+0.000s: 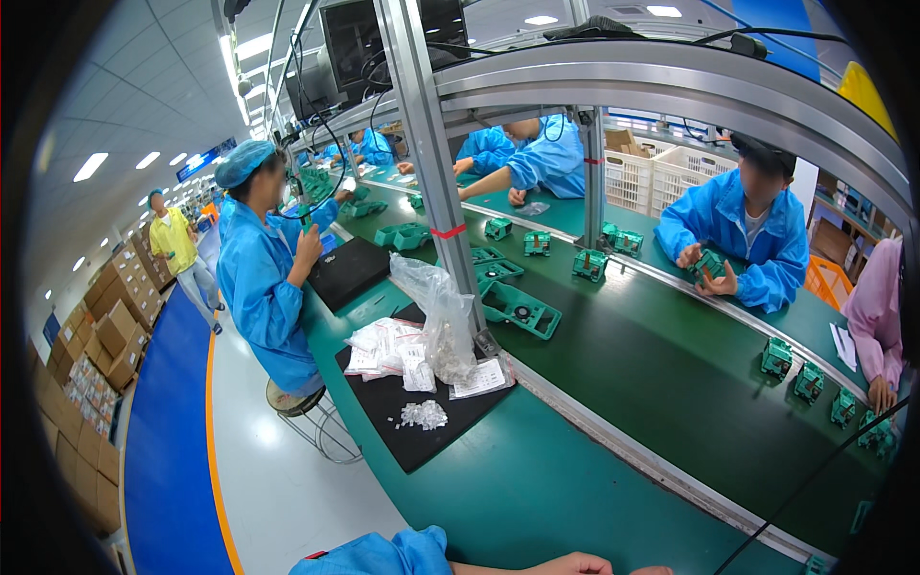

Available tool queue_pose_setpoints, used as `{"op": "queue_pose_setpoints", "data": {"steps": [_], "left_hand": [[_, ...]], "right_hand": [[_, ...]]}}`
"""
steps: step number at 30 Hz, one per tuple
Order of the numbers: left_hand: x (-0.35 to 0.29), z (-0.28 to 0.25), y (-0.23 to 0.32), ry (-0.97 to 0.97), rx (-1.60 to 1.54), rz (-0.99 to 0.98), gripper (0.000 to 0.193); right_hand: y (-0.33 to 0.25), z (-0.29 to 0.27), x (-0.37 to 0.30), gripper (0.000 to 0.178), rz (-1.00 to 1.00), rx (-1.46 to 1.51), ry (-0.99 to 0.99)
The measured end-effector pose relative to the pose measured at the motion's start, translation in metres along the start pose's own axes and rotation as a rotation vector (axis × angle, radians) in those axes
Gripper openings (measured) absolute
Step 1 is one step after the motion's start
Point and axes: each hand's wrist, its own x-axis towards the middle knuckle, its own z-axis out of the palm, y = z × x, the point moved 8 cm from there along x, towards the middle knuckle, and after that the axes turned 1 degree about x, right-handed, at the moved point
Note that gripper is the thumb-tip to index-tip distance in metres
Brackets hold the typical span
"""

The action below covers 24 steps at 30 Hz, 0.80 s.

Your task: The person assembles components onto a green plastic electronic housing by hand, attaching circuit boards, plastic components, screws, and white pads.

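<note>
At the lower edge, my left hand reaches in from a blue sleeve, its back and knuckles showing over the green bench. Only a sliver of my right hand shows, close beside it. The frame cuts off the fingers of both hands, so anything in them is hidden. Ahead to the left lies a black mat with a loose heap of small clear pieces. Behind the heap are white labelled packets, a paper slip and a crumpled clear plastic bag.
A metal rail divides my bench from the dark green conveyor, which carries several green housings. A metal post rises beside the bag. A co-worker in blue sits left; another opposite holds a green housing. A black cable crosses at right.
</note>
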Motion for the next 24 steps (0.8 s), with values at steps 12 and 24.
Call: {"op": "queue_pose_setpoints", "data": {"steps": [12, 24], "left_hand": [[0.022, 0.008, 0.027, -0.16, 0.313, 0.14, 0.019], [0.135, -0.316, 0.185, 1.487, 1.662, 0.204, 0.011]], "right_hand": [[0.027, 0.0, -0.006, 0.006, 0.326, 0.222, -0.049], [0.053, -0.023, -0.067, 0.003, 0.407, -0.017, 0.107]]}}
